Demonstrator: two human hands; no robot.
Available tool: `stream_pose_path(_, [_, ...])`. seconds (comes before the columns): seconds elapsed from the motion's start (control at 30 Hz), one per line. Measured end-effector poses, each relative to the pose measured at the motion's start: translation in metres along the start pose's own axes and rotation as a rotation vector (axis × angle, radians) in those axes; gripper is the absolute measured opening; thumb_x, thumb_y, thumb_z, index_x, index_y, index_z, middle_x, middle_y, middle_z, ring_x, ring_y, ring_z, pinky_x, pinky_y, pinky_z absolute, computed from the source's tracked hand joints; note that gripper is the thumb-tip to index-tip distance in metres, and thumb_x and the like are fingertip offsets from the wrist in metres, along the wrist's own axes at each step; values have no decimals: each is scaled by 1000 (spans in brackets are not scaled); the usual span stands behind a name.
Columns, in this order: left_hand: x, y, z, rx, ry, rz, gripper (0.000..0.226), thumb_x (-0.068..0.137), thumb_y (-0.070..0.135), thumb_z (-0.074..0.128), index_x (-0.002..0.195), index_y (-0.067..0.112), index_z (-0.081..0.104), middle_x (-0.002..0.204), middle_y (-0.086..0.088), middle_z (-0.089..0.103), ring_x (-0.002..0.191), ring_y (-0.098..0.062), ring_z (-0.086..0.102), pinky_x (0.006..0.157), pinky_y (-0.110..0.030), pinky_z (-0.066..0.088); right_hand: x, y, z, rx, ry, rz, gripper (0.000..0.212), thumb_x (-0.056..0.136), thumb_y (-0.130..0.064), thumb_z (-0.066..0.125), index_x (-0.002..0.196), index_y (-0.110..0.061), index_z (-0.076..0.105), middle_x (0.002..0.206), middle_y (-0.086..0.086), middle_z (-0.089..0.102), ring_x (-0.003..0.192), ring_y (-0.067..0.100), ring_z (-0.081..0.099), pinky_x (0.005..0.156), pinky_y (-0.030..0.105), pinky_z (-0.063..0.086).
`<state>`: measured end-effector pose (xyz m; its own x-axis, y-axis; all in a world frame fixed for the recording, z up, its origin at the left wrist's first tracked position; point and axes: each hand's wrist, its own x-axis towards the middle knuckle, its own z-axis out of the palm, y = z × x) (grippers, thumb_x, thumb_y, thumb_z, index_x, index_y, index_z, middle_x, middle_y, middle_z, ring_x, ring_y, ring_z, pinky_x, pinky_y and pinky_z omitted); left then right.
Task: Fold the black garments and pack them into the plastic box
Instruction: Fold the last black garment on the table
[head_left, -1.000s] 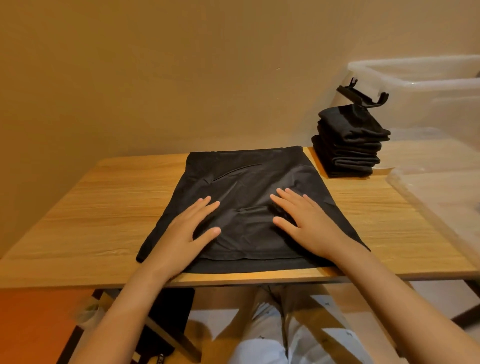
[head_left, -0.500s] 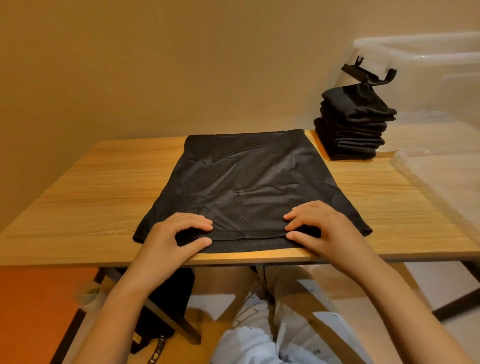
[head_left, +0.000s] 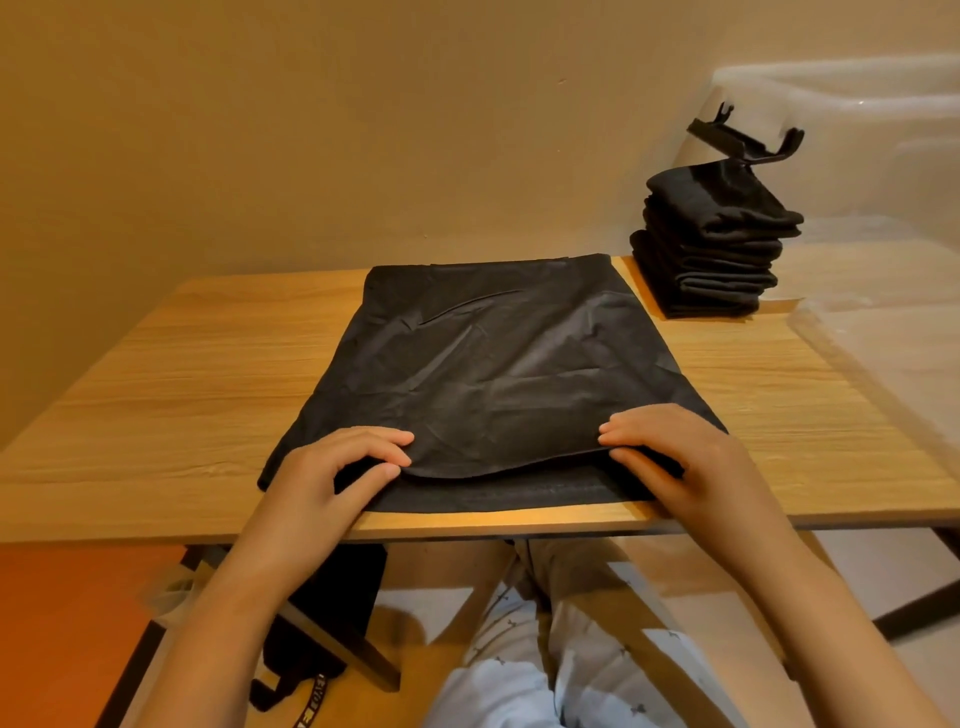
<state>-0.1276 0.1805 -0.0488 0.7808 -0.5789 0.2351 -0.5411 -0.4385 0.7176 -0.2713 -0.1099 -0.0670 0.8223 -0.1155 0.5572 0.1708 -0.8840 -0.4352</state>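
Observation:
A black garment (head_left: 493, 374) lies spread flat on the wooden table (head_left: 182, 395), its near hem at the table's front edge. My left hand (head_left: 332, 478) pinches the hem's upper layer at the near left, thumb under the cloth. My right hand (head_left: 675, 457) pinches the same layer at the near right. Between the hands that layer is lifted slightly off the layer below. A stack of folded black garments (head_left: 711, 244) stands at the table's far right. The clear plastic box (head_left: 857, 119) stands behind that stack.
A black plastic hanger (head_left: 743, 140) rests tilted on top of the folded stack. A clear plastic lid (head_left: 893, 364) lies along the table's right side. A black bag (head_left: 327, 623) hangs under the table by a table leg. My legs are below the front edge.
Both hands slid from lying flat on the middle of the garment back to its near hem, curled their fingers and pinched the upper layer, which now lifts a little.

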Motion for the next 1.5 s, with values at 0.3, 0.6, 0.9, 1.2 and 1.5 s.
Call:
stream_pose_path(0.3, [-25,-8,5,40,0,106,22,83,50,57,93,36,71,117,31,62,121,7,52,105,-24,39,-26,-1,1,20,-35,-65,26,90,-32,55,103,-20,74,111,-10,68,110,4,61,95,27,49])
stream_pose_path(0.6, [-30,-7,13,90,102,212,20,87,35,55,94,29,72,109,22,67,114,-6,60,99,-33,44,-32,0,2,5,35,-108,23,91,-24,57,106,-16,72,113,-6,68,111,6,62,95,31,51])
stream_pose_path(0.9, [-35,-10,22,140,153,206,16,86,36,53,90,32,68,116,25,61,117,-2,55,95,-36,45,-36,4,2,-28,-16,-131,17,88,-28,63,97,-20,76,116,-10,67,117,7,58,96,40,49])
stream_pose_path(1.2, [-39,-18,8,289,123,98,64,79,61,51,136,34,46,150,25,32,140,6,24,109,-33,25,-43,1,-16,-182,-152,-18,59,87,-52,52,141,-28,48,154,-12,33,144,9,28,107,37,37])
stream_pose_path(1.5, [-40,-22,6,534,38,-75,93,77,81,26,154,31,13,155,17,9,139,8,1,114,-34,16,-47,1,-14,-313,-159,231,91,81,-75,36,153,-24,16,162,-8,9,145,2,8,108,30,27])
